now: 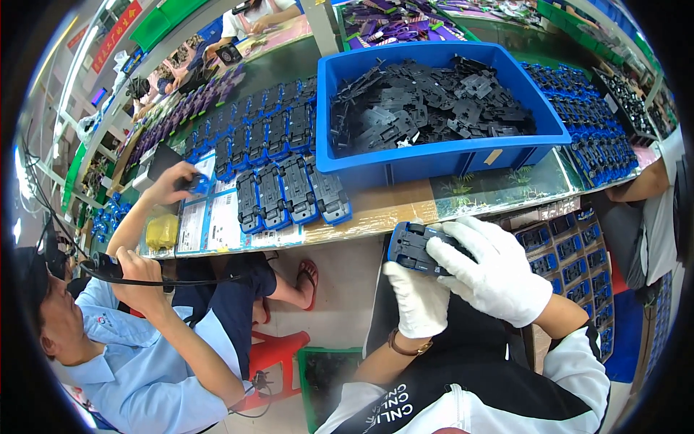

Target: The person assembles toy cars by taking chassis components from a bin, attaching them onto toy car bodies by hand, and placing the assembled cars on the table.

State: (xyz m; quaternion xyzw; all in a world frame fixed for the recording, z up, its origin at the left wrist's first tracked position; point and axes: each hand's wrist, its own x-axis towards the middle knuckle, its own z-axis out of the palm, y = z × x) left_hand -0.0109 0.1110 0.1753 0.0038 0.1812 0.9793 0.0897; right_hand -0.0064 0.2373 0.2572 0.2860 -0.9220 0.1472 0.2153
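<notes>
A toy car (413,248) with a blue body and black underside is held over my lap near the table's front edge, underside up. My left hand (421,302), in a white glove, grips it from below. Gloved in white too, my right hand (499,267) closes over the car's right part, its fingers pressed on the underside and hiding some of it. Beyond them stands a big blue bin (463,153) heaped with black plastic car chassis (441,101). Left of the bin, rows of toy cars (289,189) lie underside up on the table.
At the left a seated co-worker in a light blue shirt (155,369) reaches over the table, near a yellow bundle (162,231). On my right is a box of toy cars in compartments (571,269). A red stool (278,362) and a green crate (329,354) stand below.
</notes>
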